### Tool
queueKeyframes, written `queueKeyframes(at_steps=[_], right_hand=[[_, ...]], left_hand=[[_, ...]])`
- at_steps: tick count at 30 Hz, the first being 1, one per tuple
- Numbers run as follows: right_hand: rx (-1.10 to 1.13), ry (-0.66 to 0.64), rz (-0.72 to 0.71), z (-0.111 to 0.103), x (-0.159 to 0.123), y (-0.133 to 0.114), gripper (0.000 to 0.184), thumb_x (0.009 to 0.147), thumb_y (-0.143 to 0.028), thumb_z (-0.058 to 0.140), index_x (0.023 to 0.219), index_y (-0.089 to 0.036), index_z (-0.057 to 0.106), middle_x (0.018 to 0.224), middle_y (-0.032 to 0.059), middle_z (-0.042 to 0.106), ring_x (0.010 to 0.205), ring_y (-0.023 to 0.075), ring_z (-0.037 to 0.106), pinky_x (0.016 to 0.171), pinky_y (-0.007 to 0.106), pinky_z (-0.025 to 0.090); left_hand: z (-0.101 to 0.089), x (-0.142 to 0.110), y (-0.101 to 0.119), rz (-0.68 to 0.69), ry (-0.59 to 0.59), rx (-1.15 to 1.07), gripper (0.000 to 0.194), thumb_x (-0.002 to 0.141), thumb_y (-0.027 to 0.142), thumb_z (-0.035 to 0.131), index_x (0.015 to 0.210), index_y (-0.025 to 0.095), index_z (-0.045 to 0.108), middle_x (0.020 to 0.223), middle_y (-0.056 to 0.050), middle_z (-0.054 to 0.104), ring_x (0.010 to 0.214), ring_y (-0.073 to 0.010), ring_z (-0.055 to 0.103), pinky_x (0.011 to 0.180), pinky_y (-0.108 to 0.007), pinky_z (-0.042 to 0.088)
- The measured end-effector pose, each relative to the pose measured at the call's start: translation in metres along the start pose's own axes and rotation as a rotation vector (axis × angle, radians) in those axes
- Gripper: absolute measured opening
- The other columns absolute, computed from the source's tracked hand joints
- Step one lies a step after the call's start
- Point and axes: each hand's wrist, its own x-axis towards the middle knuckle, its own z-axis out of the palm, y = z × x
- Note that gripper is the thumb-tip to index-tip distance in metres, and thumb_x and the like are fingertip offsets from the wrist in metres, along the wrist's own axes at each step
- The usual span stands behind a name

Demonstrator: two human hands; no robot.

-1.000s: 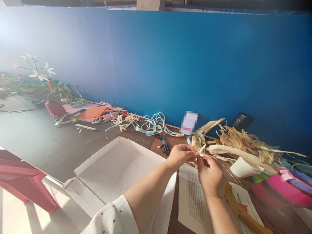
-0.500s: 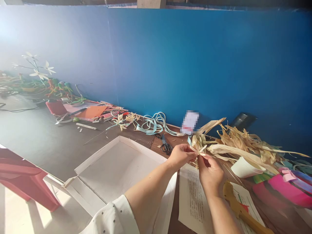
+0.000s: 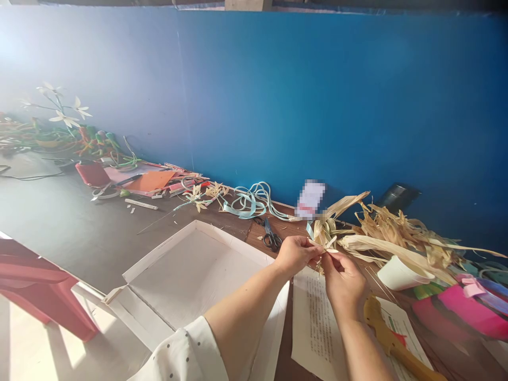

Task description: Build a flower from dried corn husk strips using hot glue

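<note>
Both hands meet above the right half of the table, pinching a small pale flower made of corn husk between them. My left hand is closed on its left side, thumb and forefinger together. From the right, my right hand pinches the same flower near its base. The fingers partly hide the piece. Just behind lies a pile of dried corn husks. Black scissors rest to the left of my left hand. Under the hands is a printed sheet.
An open white cardboard box lies left of my forearm. At right are a white cup, a yellow glue gun and a pink bag. Light-blue cord, a phone and finished husk flowers line the blue wall.
Both hands stay in nearly the same place on the flower, with only a slight shift of the fingers. The whole view has moved very little.
</note>
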Motion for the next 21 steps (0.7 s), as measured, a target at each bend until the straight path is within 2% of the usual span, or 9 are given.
queueKeyframes(at_steps=[4,11,16,21], right_hand=[[0.075,-0.035,0.07,0.002,0.0,0.001,0.043,0.072,-0.055,0.06,0.084,-0.015,0.07,0.077,0.01,0.07,0.07,0.0221,0.063,0.067,0.03,0.046],[0.191,-0.143,0.148,0.0,0.005,-0.007,0.043,0.067,-0.058,0.062,0.078,-0.017,0.07,0.064,0.0069,0.068,0.06,0.0213,0.062,0.055,0.029,0.046],[0.3,-0.219,0.193,0.003,0.008,-0.001,0.038,0.067,-0.055,0.063,0.077,-0.018,0.07,0.061,0.0051,0.066,0.061,0.0219,0.063,0.056,0.031,0.049],[0.332,-0.294,0.219,0.007,0.007,0.01,0.039,0.069,-0.051,0.065,0.087,-0.017,0.07,0.072,0.0075,0.07,0.066,0.0226,0.065,0.061,0.033,0.051]], left_hand=[[0.0,-0.002,0.003,-0.027,0.001,-0.029,0.038,0.056,0.043,0.078,0.065,0.01,0.062,0.058,-0.001,0.056,0.053,-0.0071,0.05,0.055,-0.023,0.046],[0.0,-0.004,0.007,-0.142,0.049,-0.109,0.037,0.05,0.038,0.082,0.064,0.009,0.064,0.059,-0.002,0.057,0.053,-0.0067,0.052,0.057,-0.022,0.045],[-0.002,-0.001,0.001,-0.185,0.063,-0.15,0.032,0.052,0.032,0.08,0.066,0.009,0.065,0.059,-0.002,0.059,0.051,-0.0064,0.051,0.054,-0.021,0.044],[-0.004,-0.001,-0.001,-0.194,0.06,-0.142,0.029,0.056,0.031,0.079,0.069,0.008,0.066,0.059,-0.001,0.059,0.052,-0.0058,0.052,0.055,-0.019,0.044]])
